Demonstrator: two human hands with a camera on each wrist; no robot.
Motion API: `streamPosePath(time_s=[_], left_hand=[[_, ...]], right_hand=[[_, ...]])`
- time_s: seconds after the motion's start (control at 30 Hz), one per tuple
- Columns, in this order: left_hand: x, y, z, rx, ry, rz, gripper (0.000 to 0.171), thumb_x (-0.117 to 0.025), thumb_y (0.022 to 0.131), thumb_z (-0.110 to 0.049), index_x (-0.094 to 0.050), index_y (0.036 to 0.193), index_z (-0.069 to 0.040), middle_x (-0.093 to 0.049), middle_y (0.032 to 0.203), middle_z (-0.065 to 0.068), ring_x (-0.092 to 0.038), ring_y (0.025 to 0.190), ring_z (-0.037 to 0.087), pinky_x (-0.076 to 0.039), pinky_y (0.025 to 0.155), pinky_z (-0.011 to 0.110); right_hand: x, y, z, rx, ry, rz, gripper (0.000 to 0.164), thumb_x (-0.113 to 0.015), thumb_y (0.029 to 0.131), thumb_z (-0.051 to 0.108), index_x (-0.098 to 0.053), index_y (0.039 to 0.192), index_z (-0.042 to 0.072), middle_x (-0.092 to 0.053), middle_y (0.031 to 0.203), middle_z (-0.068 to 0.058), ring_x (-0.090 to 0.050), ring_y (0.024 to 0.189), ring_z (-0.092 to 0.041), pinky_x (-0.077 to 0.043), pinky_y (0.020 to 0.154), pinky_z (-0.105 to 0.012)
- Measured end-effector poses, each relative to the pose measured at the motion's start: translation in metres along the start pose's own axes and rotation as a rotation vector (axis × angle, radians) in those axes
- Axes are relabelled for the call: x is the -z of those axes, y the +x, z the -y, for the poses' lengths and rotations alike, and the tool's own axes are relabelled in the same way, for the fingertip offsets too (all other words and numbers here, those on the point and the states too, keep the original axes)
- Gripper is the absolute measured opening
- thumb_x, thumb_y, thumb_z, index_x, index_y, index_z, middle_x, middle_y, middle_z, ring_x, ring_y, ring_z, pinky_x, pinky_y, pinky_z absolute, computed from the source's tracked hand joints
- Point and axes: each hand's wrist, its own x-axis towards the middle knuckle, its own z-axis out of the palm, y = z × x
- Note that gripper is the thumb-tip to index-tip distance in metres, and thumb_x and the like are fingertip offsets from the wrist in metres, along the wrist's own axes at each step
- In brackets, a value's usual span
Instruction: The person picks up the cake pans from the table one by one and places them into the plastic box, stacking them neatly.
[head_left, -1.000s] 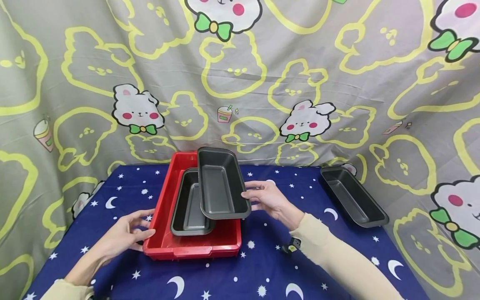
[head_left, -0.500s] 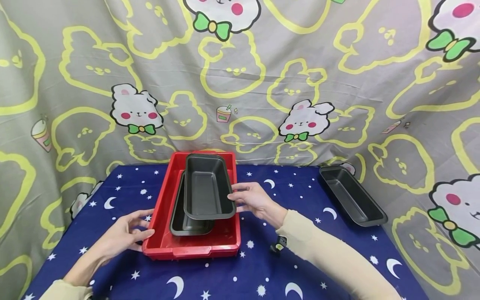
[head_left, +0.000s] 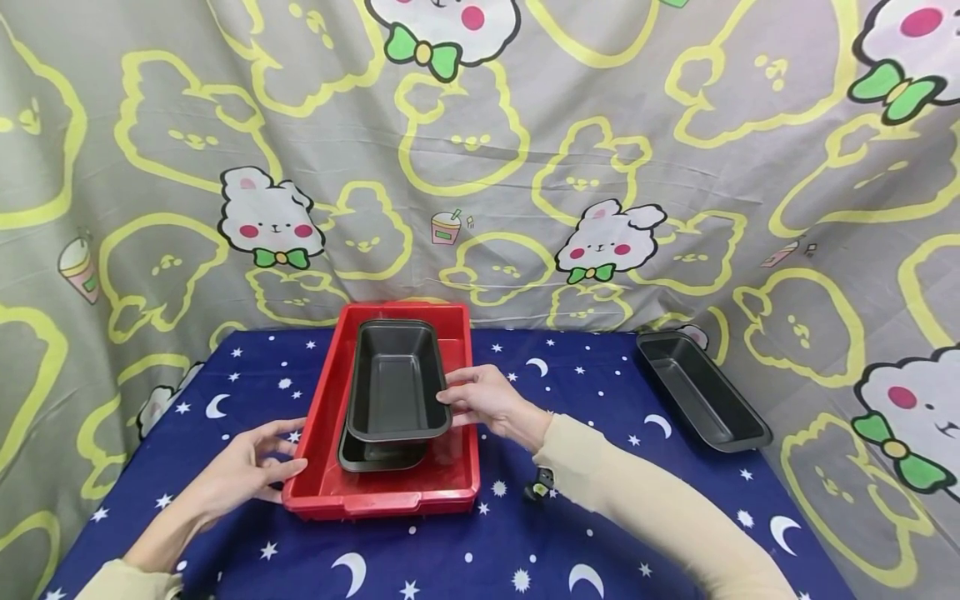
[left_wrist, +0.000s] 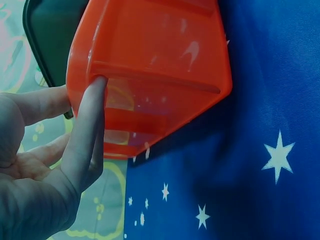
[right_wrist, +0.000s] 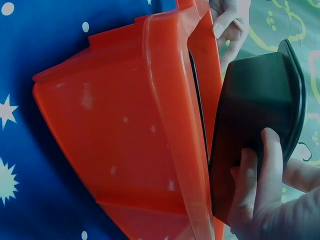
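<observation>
My right hand (head_left: 491, 404) pinches the right rim of a dark loaf pan (head_left: 397, 392), thumb on the inside and fingers along the outer wall. In the right wrist view the held loaf pan (right_wrist: 255, 95) is raised over the red tray's rim, its outer side facing the camera. Below it, a second loaf pan (head_left: 378, 457) lies in the red tray (head_left: 382, 502), mostly covered by the held one. At the tray's left wall, my left hand (head_left: 240, 471) grips the rim, thumb on top. The left wrist view shows its fingertips against the tray's outer wall (left_wrist: 150, 45).
A third dark loaf pan (head_left: 705, 392) lies at the right side of the table, near the curtain. Blue cloth (head_left: 442, 567) with white stars and moons covers the table. A grey curtain (head_left: 495, 167) with cartoon figures hangs behind and at both sides.
My right hand has carried the loaf pan leftward and slightly nearer, so it now covers most of the pan in the tray. My left hand has stayed at the tray's rim.
</observation>
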Motion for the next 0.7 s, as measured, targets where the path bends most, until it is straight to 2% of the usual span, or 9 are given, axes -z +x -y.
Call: streamPosePath(time_s=[0.23,0.5,0.7], left_hand=[[0.001,0.0,0.0,0.002,-0.001,0.001,0.08,-0.074,0.098,-0.011,-0.028,0.161,0.008,-0.063,0.122,0.027,-0.076,0.094,0.025,-0.068,0.072,0.047],[0.0,0.0,-0.001,0.005,0.004,-0.001,0.08,-0.074,0.098,-0.012,-0.028,0.161,0.008,-0.062,0.122,0.027,-0.076,0.095,0.025,-0.068,0.072,0.047],[0.0,0.0,0.001,-0.007,-0.008,0.009,0.081,-0.074,0.098,-0.012,-0.028,0.161,0.008,-0.063,0.121,0.027,-0.076,0.094,0.025,-0.068,0.072,0.047]], right_hand=[[-0.008,0.006,-0.001,0.005,-0.013,-0.005,0.042,-0.07,0.092,-0.006,-0.063,0.133,-0.012,-0.072,0.123,-0.034,-0.081,0.097,-0.034,-0.067,0.074,-0.042],[-0.011,0.013,-0.003,-0.009,-0.027,0.0,0.043,-0.069,0.093,-0.005,-0.061,0.135,-0.013,-0.071,0.126,-0.034,-0.08,0.101,-0.034,-0.068,0.072,-0.039],[-0.011,0.017,-0.006,-0.013,-0.057,-0.019,0.046,-0.07,0.093,-0.003,-0.059,0.137,-0.014,-0.071,0.127,-0.035,-0.076,0.11,-0.042,-0.067,0.072,-0.038]])
